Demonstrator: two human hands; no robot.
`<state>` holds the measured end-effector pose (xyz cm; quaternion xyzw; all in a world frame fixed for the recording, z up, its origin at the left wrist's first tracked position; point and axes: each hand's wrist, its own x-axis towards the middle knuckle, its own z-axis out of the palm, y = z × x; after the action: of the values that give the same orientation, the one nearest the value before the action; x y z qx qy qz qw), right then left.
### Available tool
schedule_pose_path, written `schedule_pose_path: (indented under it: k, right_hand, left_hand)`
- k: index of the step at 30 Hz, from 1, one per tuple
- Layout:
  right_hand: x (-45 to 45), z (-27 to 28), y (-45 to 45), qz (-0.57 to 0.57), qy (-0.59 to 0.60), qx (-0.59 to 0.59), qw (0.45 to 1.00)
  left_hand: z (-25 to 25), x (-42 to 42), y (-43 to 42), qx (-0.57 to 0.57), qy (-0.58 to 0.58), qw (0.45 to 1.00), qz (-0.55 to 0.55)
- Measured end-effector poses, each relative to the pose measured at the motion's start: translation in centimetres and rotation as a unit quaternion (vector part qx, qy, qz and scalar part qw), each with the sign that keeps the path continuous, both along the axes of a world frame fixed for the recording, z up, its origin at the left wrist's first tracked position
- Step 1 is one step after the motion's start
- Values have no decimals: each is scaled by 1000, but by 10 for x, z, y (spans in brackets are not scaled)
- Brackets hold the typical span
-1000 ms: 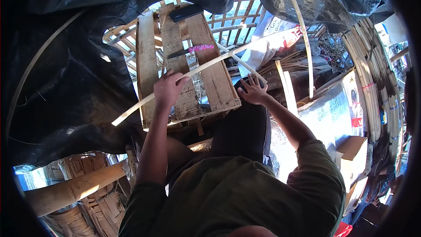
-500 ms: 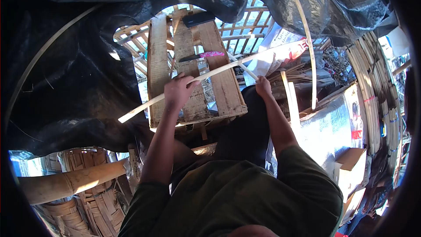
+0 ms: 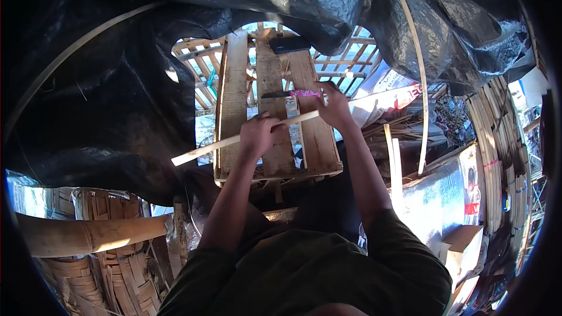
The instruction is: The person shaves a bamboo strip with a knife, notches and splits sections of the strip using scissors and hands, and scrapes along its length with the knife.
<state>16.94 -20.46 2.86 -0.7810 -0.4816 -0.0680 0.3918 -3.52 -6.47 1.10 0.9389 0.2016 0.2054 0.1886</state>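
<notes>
My left hand is closed around a long pale bamboo strip, which slants across a slatted wooden bench. The strip runs on to the right, passing behind my right hand. The fingers of that hand are apart, close to the pink patterned handle of a knife. Its dark blade points left across the slats. Whether the fingertips touch the handle I cannot tell. At the far end of the bench lies a flat black object.
Black plastic sheeting hangs at the left and overhead. Upright pale strips and a printed sack are at the right, beyond them bundled bamboo strips. A thick bamboo pole is at lower left. A cardboard box sits at lower right.
My right hand has let go of the thin stick it held and moved up and left to the knife handle. The left hand still holds the bamboo strip. The view has shifted slightly.
</notes>
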Motion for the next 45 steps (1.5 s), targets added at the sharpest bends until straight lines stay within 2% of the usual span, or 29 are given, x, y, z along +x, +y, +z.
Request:
schedule_pose_path:
  k: [2,4,6,8,10,13,14,16,23,25,29,32,34,36,38,40,45]
  right_hand:
    - [6,-9,33,14,-9,-92,996]
    - [23,-32,59,16,-74,-196,978]
    - [25,-23,67,16,-83,-199,976]
    - [33,-20,71,37,-72,-255,963]
    - [46,-33,69,59,-114,-122,984]
    - [31,-3,48,3,16,-92,996]
    - [23,7,38,0,14,-94,996]
    - [3,23,11,-69,5,-5,998]
    - [-7,-20,-68,-219,47,-22,974]
    - [-6,-36,-76,-248,107,-35,962]
    - [-12,-41,-76,-263,50,-105,958]
    - [-14,-33,-76,-239,69,-59,967]
    - [-13,-28,-69,-257,107,-28,960]
    - [-13,-23,-60,-327,148,-68,931]
    - [-10,-25,-55,-304,197,-74,929]
    - [-16,-13,-49,-295,242,-83,921]
    - [-8,-30,-43,-286,255,-39,923]
  left_hand:
    - [-10,-1,2,38,-77,996,-12]
    - [-8,-3,4,19,-55,998,-16]
    - [-10,-3,5,24,-71,997,-29]
    - [-7,-5,6,22,-61,997,-31]
    - [-6,-7,6,15,-53,998,-33]
    - [-10,-4,8,-7,-66,997,-31]
    - [-8,-3,8,-9,-67,997,-33]
    - [-1,-6,3,-17,-42,999,-24]
    - [1,-8,2,-11,-29,999,-16]
    - [1,-7,3,-9,-33,999,-21]
    - [-1,-8,4,-5,-26,999,-34]
    - [4,-12,4,-19,-5,998,-57]
    - [2,-15,2,-59,-36,995,-65]
    - [4,-19,-1,-59,-23,996,-59]
    - [11,-23,-3,-62,-14,997,-51]
    - [24,-29,-3,-13,25,997,-72]
    - [36,-47,5,-18,31,998,-56]
